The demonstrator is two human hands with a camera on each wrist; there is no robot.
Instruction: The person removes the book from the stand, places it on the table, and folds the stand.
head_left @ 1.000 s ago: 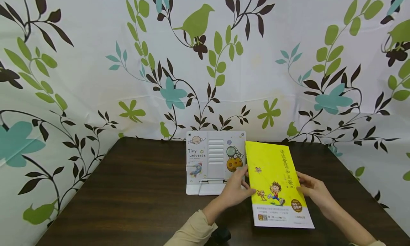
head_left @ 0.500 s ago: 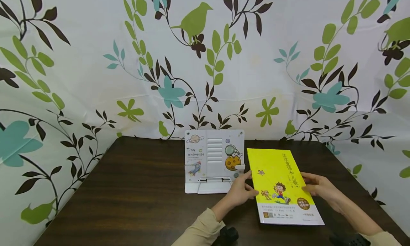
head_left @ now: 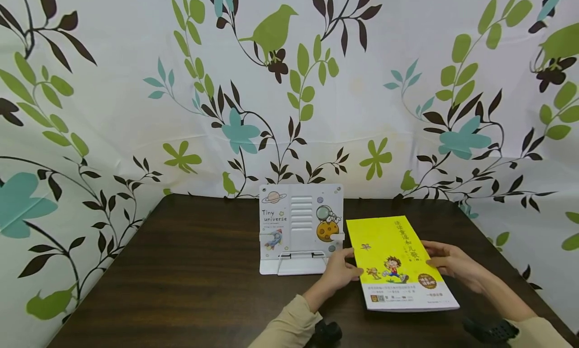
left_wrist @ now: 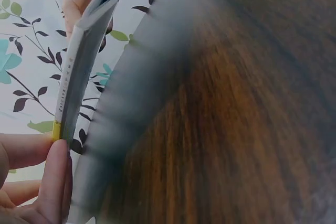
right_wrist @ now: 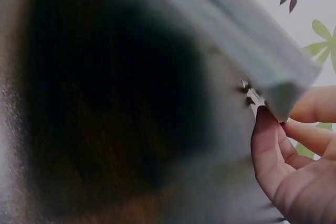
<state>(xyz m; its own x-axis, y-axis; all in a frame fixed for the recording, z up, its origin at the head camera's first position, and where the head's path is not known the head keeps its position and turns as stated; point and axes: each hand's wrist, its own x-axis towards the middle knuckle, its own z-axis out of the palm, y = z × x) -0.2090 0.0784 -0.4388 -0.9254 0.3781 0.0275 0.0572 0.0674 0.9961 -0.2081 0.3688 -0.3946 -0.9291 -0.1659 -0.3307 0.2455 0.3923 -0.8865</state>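
Observation:
A yellow and white paperback book [head_left: 375,242] with a cartoon child on its cover is held above the table on the right side. My left hand [head_left: 338,271] pinches its left edge, thumb on top. At the opposite edge my right hand [head_left: 459,263] grips it between thumb and fingers. The left wrist view shows the book [left_wrist: 72,82] edge-on, with my left fingers [left_wrist: 55,174] at its lower end. From the right wrist view, the book's edge [right_wrist: 252,40] is blurred, and my right hand [right_wrist: 294,166] holds its corner.
A white bookstand [head_left: 300,227] printed with planets and an astronaut stands just left of the book, near the back of the dark wooden table [head_left: 190,287]. A leaf-patterned cloth [head_left: 344,86] hangs behind the table.
Both hands first carry the book slightly right and toward me, then hold it with its near edge a little higher and its cover foreshortened. The bookstand stays put.

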